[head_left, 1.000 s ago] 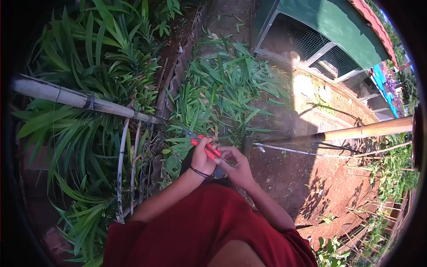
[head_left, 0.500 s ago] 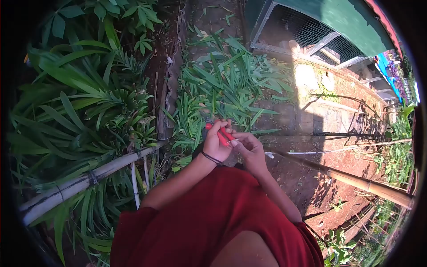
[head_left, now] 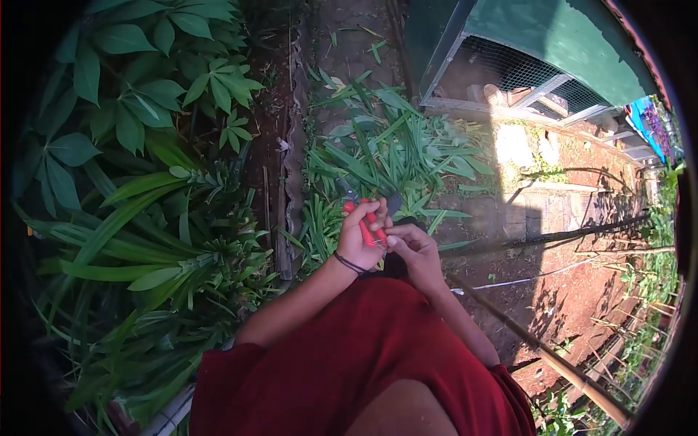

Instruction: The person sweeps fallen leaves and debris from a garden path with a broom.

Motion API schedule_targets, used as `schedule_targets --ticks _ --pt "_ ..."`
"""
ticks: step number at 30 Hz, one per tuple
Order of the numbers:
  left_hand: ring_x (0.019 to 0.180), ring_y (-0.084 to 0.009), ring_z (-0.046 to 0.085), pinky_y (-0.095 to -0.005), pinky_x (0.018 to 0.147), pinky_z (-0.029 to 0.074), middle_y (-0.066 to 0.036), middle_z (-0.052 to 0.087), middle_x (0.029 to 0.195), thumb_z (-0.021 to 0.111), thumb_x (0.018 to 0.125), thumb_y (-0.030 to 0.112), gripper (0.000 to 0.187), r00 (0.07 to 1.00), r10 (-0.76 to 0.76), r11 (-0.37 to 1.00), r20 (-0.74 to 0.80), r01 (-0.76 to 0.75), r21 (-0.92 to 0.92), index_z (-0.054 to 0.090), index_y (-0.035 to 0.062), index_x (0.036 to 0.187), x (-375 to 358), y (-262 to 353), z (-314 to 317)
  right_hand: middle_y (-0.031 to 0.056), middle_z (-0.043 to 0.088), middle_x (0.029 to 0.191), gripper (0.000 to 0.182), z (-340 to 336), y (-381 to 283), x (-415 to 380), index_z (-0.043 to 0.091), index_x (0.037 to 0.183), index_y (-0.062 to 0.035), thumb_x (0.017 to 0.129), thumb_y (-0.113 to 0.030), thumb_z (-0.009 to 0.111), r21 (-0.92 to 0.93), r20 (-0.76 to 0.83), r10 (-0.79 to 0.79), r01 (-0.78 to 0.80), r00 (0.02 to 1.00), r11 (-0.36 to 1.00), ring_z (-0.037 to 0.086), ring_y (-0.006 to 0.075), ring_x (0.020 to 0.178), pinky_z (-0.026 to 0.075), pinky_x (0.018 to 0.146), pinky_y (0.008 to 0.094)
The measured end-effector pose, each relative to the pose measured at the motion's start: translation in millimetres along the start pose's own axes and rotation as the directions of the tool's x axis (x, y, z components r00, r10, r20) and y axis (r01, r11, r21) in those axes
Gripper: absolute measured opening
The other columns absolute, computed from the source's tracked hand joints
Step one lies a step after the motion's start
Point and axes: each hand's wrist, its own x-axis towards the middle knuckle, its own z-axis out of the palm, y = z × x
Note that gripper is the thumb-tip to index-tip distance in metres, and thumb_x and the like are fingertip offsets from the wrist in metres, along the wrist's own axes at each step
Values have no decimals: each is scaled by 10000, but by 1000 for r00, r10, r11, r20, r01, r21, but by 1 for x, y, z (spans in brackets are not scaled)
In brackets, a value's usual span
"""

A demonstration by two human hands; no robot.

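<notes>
A pair of pruning shears (head_left: 369,234) with red handles rests in my left hand (head_left: 356,236), whose fingers are wrapped round it. Its dark blades point up and away, over cut leaves. My right hand (head_left: 419,253) is closed in a pinch at the lower end of the handles, where a thin wire-like catch shows. Both hands are close together in front of my dark red shirt (head_left: 327,341). A heap of long cut green leaves (head_left: 385,145) lies on the ground just beyond them.
Broad-leaved plants (head_left: 138,94) grow thickly on the left, behind a corrugated edging (head_left: 287,218). A green hutch with wire mesh (head_left: 509,62) stands at upper right. A bamboo pole (head_left: 552,356) slants across the lower right, over reddish soil.
My view has tilted and shifted, so the leaf heap and hutch sit lower and the left bamboo rail has mostly dropped from sight. Both hands still grip the shears; the blades show more plainly.
</notes>
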Motion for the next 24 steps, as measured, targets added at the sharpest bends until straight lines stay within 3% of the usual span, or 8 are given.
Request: schedule_targets --ticks 3,10,12,15,18,20,21,24 --pt "557 -54 507 -262 641 538 12 676 898 622 897 116 97 992 -119 993 -38 118 -10 633 83 987 41 18 16 32 689 890 52 -20 1 52 679 949 -13 923 -55 669 29 17 27 -27 999 999 621 81 829 505 796 259" --pt "544 -30 498 -237 640 548 -4 680 971 606 920 93 89 992 -124 989 12 125 -75 639 79 1001 161 79 90 26 670 871 44 -41 -61 202 644 920 -28 898 -24 682 -12 83 45 -44 995 999 628 89 823 523 781 255" --pt "557 -15 494 -201 666 532 -5 672 989 591 929 79 85 996 -90 993 -10 88 -80 635 82 1001 184 95 135 24 670 891 57 -53 -92 248 642 928 -32 894 -19 687 105 174 49 -68 984 992 622 82 833 518 789 252" --pt "580 -9 503 -185 698 522 11 659 965 585 935 85 73 994 -96 986 -58 87 -140 623 86 998 215 114 171 29 678 885 75 -62 -129 296 650 949 -8 892 -18 697 33 241 46 -56 970 998 644 81 875 520 799 246" --pt "599 -9 507 -184 709 514 19 646 971 577 937 79 74 995 -99 962 -8 93 -256 608 93 1002 242 130 193 19 675 881 97 -63 -163 334 651 956 -9 884 -31 712 -70 259 184 -172 948 983 637 76 877 512 807 241" --pt "606 -6 509 -184 704 514 24 633 984 562 941 70 80 994 -107 952 16 107 -287 600 91 1009 251 146 213 11 672 868 90 -63 -169 356 669 949 -13 881 -45 719 -40 284 155 -149 946 988 629 67 871 505 805 242" --pt "634 -27 547 -241 715 533 14 667 997 567 927 74 90 992 -106 937 63 121 -327 603 94 1007 259 156 215 11 672 868 90 -61 -173 370 669 949 -13 881 -45 719 -37 287 154 -150 946 988 629 67 871 505 805 242" --pt "608 -9 528 -205 747 540 17 625 982 539 944 67 88 994 -107 918 0 98 -385 592 82 1012 273 185 229 7 667 850 74 -52 -181 413 692 934 -22 876 -56 724 -117 364 99 -59 926 991 626 59 868 498 802 243"
